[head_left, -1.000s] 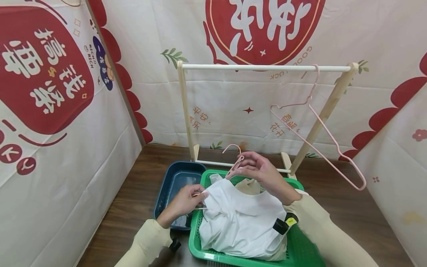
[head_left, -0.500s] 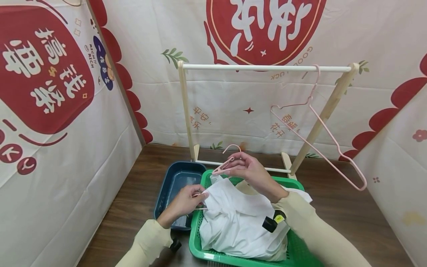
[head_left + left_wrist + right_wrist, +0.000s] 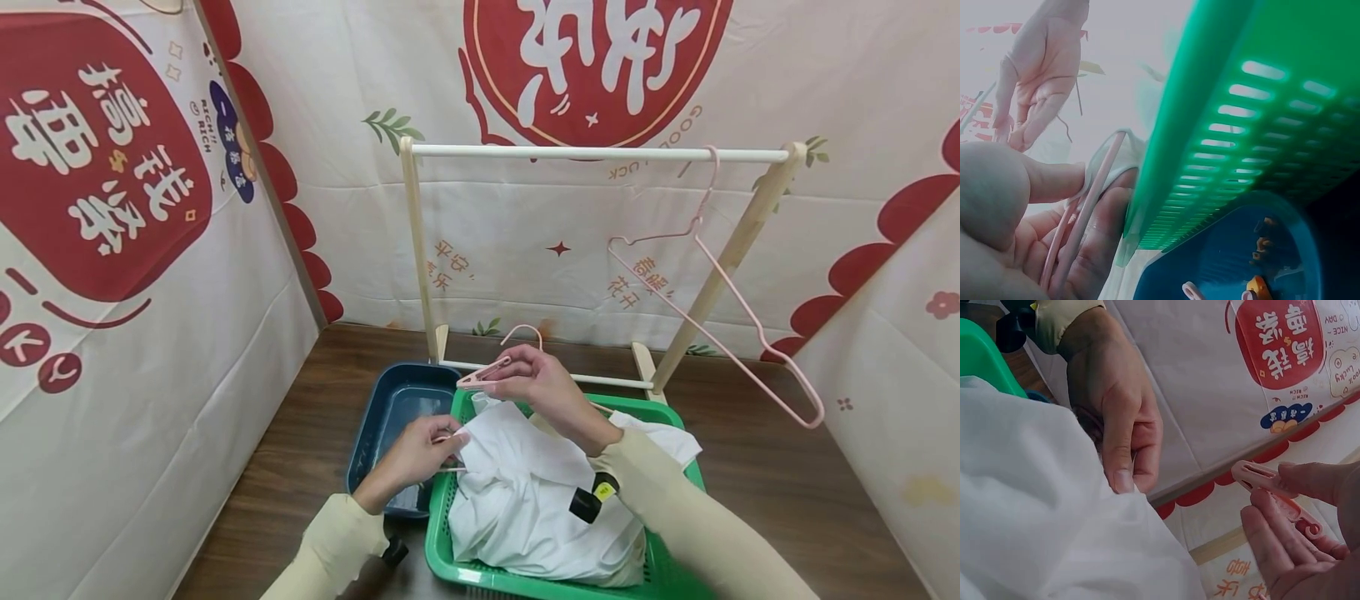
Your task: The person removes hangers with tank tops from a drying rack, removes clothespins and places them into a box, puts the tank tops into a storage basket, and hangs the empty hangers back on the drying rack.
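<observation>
My left hand [image 3: 420, 450] pinches a corner of a white garment [image 3: 525, 508], together with the end of a pink clothes hanger tucked into the cloth; the hanger's wire [image 3: 1094, 190] shows in the left wrist view. That hanger's hook [image 3: 525, 327] pokes up behind the right hand, and most of its body is hidden. My right hand [image 3: 543, 387] holds a pink clothespin [image 3: 483, 374] between thumb and fingers, above the garment's upper left part. Beneath both, the garment lies heaped in a green basket [image 3: 448, 571].
A blue tray [image 3: 365, 425] stands left of the basket, with pink and orange clothespins [image 3: 1259, 287] inside. Behind stands a wooden rack with a white rail [image 3: 555, 152]. A second pink hanger [image 3: 713, 167] hangs from its right end. Printed cloth walls [image 3: 247, 417] enclose the table.
My right hand has moved left with the clothespin, which has swung from steep to nearly level. White cloth at the basket's right rim has come into view. The left hand stays in place.
</observation>
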Demonstrator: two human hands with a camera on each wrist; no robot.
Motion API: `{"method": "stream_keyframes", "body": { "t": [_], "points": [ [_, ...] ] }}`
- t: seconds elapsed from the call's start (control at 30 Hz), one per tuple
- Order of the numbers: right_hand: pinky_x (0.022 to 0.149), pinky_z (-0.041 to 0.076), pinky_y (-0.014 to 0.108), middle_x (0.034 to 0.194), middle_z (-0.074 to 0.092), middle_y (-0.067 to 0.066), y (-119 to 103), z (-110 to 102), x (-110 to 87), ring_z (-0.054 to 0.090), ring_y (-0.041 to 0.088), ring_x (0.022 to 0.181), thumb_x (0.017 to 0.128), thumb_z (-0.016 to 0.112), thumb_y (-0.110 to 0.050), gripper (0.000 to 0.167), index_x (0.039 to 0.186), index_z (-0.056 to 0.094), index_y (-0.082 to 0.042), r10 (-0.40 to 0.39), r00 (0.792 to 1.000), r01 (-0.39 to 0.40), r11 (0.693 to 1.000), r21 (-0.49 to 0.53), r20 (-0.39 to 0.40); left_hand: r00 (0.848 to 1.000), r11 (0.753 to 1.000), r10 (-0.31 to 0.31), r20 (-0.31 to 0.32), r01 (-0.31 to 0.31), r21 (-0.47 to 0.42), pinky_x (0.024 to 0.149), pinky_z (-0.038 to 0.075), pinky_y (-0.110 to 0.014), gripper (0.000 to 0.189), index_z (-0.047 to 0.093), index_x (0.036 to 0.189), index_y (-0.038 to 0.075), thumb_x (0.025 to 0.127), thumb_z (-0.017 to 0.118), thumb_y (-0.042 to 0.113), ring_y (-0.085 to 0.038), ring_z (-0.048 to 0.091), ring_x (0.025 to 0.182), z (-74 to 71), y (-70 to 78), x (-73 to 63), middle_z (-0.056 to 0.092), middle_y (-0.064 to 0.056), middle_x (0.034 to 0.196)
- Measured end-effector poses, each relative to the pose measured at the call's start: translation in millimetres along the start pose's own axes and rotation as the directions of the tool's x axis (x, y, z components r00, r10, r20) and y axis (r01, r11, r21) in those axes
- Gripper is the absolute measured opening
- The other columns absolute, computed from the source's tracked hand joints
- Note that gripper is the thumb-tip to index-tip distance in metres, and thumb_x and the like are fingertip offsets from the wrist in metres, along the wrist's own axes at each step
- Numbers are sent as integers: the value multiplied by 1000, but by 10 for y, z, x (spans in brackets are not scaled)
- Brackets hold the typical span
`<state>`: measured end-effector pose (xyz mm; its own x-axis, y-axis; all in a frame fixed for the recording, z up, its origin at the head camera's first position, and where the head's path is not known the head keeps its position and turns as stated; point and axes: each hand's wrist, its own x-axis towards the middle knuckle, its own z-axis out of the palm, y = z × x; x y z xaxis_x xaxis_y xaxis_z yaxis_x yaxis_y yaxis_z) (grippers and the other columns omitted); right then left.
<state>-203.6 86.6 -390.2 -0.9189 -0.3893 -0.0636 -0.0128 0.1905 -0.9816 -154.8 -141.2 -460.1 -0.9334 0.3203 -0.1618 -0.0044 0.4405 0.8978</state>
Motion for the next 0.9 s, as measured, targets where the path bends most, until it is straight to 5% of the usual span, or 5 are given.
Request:
{"method": "stream_keyframes", "body": {
  "t": [0.23, 0.43, 0.9],
  "points": [
    [81, 59, 39, 100, 73, 14, -4, 121, 93, 74, 24, 85, 89, 71, -3, 38, 123, 53, 0, -32, 999, 30, 993, 112, 19, 1000, 1000, 10, 2, -10, 6, 65, 53, -33, 17, 68, 99, 15, 101, 59, 28, -17, 63, 74, -1, -11, -1, 67, -1, 87],
    [86, 58, 37, 103, 74, 13, -12, 185, 137, 73, 22, 92, 90, 71, -4, 38, 124, 54, -3, -34, 999, 33, 998, 55, 17, 1000, 1000, 16, 2, -16, 13, 65, 53, -31, 18, 68, 99, 13, 101, 59, 29, -16, 63, 74, -2, -22, -6, 67, -1, 88],
    [87, 56, 47, 101, 73, 14, 17, 311, 246, 74, 24, 88, 88, 72, 0, 47, 129, 49, 3, -7, 997, 0, 994, 107, 71, 1000, 1000, 13, -6, -13, 22, 65, 51, -31, 19, 69, 100, 11, 100, 61, 29, -16, 62, 75, -1, 6, 2, 67, -3, 89]
  ]
}}
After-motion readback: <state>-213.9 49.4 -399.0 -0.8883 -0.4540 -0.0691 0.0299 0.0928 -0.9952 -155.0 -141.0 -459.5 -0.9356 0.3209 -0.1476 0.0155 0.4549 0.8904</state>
